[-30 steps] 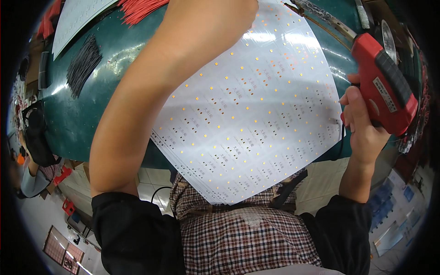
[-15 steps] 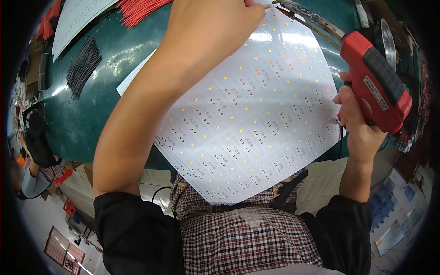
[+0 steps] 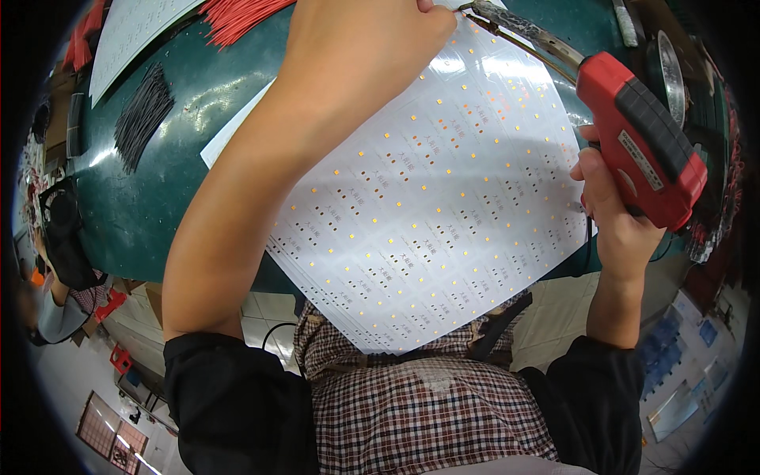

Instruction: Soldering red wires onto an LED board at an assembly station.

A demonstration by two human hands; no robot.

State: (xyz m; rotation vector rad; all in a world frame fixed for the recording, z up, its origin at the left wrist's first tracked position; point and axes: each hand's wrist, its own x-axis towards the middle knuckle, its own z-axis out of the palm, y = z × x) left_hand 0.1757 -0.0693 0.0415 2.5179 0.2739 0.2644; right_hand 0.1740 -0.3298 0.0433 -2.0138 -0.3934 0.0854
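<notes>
Clasped soldering gun in right hand over sheet.
Couldn't tell grip of left hand; seemed unfinished, with black wires waiting.

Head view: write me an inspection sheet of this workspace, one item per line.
Surface: green tabletop, glossy, with light reflections.
Job's things: white sheets with yellow squares, stacked, near corner overhanging the table edge; red-and-black gun-shaped tool, its long barrel reaching over the far end of the sheets.
Clutter: black wire bundle and red wire bundle toward the left; round metal dish at right.
Hands: right hand grips the tool; left hand is near the barrel's tip, partly out of frame, its hold unclear.
Cables: black cable below the tool; its route is unclear.
Surroundings: another person's grey sleeve and red stool at left.
</notes>
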